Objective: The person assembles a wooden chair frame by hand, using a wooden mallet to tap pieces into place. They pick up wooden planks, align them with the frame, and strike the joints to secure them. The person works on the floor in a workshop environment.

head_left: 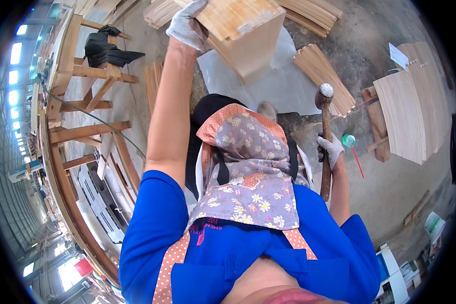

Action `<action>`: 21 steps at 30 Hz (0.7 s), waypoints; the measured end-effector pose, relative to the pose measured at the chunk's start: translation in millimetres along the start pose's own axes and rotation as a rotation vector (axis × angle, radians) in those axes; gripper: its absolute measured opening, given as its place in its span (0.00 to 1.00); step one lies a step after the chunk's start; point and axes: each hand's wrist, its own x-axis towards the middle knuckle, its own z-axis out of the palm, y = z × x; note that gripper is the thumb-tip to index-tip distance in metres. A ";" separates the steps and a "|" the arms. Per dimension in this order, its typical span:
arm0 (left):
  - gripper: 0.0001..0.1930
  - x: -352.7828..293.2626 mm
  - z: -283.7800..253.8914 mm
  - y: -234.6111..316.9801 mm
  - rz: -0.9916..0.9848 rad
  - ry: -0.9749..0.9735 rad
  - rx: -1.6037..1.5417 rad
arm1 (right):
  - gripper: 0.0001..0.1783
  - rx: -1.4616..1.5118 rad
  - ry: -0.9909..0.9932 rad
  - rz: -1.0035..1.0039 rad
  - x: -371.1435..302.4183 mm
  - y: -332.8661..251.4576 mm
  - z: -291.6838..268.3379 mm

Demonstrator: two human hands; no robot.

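My left hand, in a light grey work glove, is closed on the near left corner of a pale wooden box. The box stands at the far middle on a whitish sheet, and the picture's upper edge cuts it off. In my right hand, gloved too, is a mallet, held around the middle of its wooden handle. Its dark head has a worn white face and points away from me, to the right of the box and apart from it.
Thin wooden slats lie right of the sheet; more panels rest on timber supports at far right. A green cup with a red stick is near my right hand. At left stands a timber frame with black cloth.
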 end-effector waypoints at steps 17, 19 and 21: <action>0.19 -66.8 77.5 -108.8 -0.056 0.508 -0.213 | 0.20 -0.030 -0.026 -0.092 1.5 -12.6 9.3; 0.18 -73.1 71.2 -116.3 -0.054 0.437 -0.207 | 0.20 -0.020 -0.037 -0.082 -7.2 -21.2 12.6; 0.18 -70.0 59.2 -112.1 -0.146 0.339 -0.257 | 0.21 -0.004 -0.034 -0.120 -13.5 -32.3 13.3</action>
